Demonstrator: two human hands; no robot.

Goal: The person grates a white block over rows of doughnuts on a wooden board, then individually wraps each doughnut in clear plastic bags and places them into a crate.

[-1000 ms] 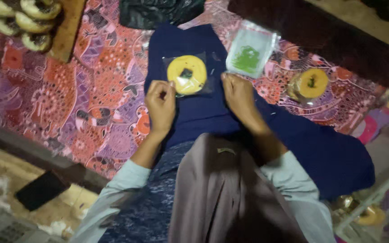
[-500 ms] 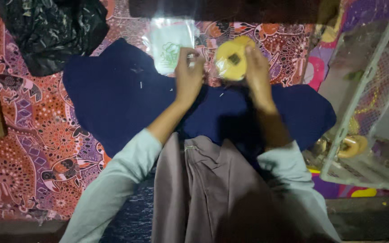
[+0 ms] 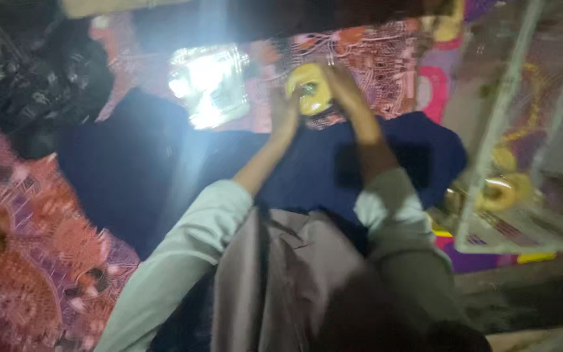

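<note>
Cloth (image 3: 131,182), dark blue, spreads over the patterned red mat (image 3: 34,261), with a glaring clear plastic packet (image 3: 210,85) at its far edge. Beside that, 2 hands grip 1 yellow round spool (image 3: 309,88): left hand (image 3: 285,114) closed on its near side, right hand (image 3: 343,88) curled over its top. Judging by this, the spool is being handled; next calls for steady fingers.

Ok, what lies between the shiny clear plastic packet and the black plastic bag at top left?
In the head view, only a strip of patterned red cloth and an edge of dark blue fabric separate the shiny clear plastic packet from the black plastic bag.
</note>
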